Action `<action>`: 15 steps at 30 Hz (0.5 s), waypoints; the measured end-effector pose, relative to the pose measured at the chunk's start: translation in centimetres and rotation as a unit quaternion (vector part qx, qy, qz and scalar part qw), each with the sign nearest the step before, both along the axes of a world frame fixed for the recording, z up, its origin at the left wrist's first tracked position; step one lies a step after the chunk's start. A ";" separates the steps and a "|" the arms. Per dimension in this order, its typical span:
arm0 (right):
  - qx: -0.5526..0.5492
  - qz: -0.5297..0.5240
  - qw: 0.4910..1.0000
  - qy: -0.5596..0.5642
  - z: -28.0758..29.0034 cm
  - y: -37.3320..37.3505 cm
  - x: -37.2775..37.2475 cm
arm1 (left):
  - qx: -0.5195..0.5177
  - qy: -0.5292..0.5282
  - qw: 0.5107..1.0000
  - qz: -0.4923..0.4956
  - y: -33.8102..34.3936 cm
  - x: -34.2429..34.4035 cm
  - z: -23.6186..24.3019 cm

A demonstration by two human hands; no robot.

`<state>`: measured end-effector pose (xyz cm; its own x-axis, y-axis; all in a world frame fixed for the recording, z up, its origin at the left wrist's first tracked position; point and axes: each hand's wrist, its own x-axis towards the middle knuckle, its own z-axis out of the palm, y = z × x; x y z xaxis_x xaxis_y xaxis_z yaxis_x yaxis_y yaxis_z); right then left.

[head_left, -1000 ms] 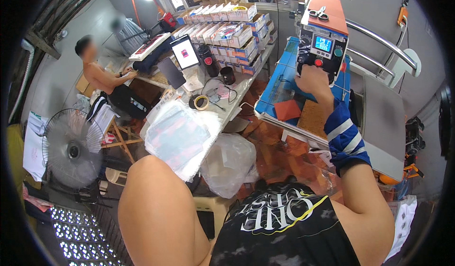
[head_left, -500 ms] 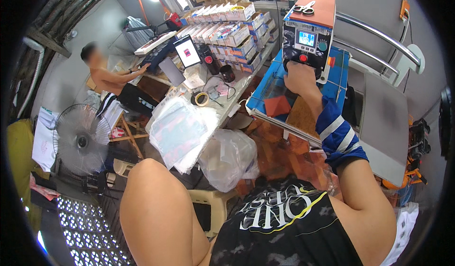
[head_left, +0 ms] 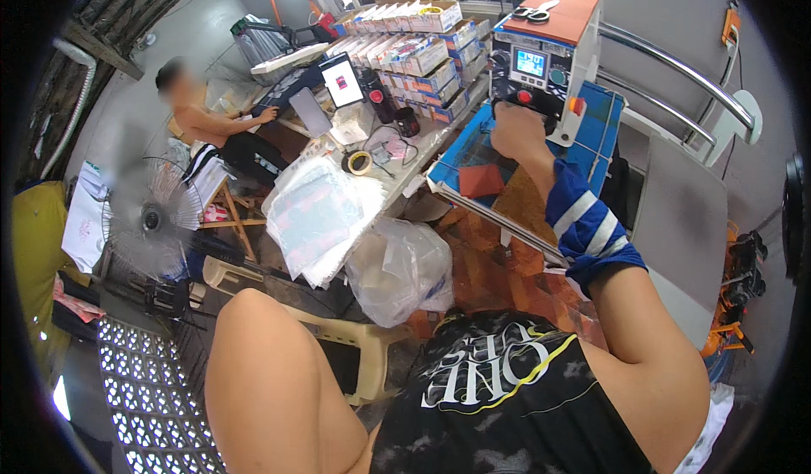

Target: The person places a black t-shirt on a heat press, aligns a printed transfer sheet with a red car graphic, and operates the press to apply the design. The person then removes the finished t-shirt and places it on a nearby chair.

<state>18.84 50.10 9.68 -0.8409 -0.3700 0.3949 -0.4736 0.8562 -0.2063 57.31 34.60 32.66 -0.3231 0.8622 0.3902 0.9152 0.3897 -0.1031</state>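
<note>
My right hand (head_left: pixel 515 132) reaches out to the lower front of a small bench machine (head_left: pixel 545 60) with an orange top, a lit screen and knobs. Its fingers are curled against the panel, and I cannot see what they grip. A blue and white striped sleeve (head_left: pixel 587 225) covers that forearm. Scissors (head_left: pixel 536 9) lie on top of the machine. The machine stands on a blue mat (head_left: pixel 604 149), with a red-brown square piece (head_left: pixel 481 180) just left of my hand. My left hand is out of view; only the bare upper arm (head_left: pixel 270 381) shows at the lower left.
A stack of clear plastic bags (head_left: pixel 317 212) and a tape roll (head_left: pixel 359 163) lie on the long table. Rows of small boxes (head_left: pixel 422 43) stand behind them. Another person (head_left: pixel 211 128) sits at the far left. A fan (head_left: pixel 152 220), a stool (head_left: pixel 355 339) and a full plastic bag (head_left: pixel 401 267) are below.
My head has tilted, so the machine sits more to the upper right of centre. My right hand stays at the machine's lower front panel.
</note>
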 end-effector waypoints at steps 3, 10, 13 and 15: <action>-0.005 0.004 1.000 0.012 -0.8 -0.5 -0.3 | 0.022 -0.001 0.999 -0.048 0.9 0.5 -0.1; -0.009 -0.001 1.000 0.008 -1.3 -0.5 -1.0 | 0.312 -0.075 0.942 0.097 -6.1 -4.6 -8.0; -0.004 -0.015 1.000 0.013 -1.3 -0.1 -0.7 | 0.541 -0.319 0.735 0.255 -12.1 -16.1 -21.6; -0.012 -0.015 1.000 -0.004 -0.5 -0.8 0.1 | 0.559 -0.389 0.671 0.292 -16.9 -21.2 -32.5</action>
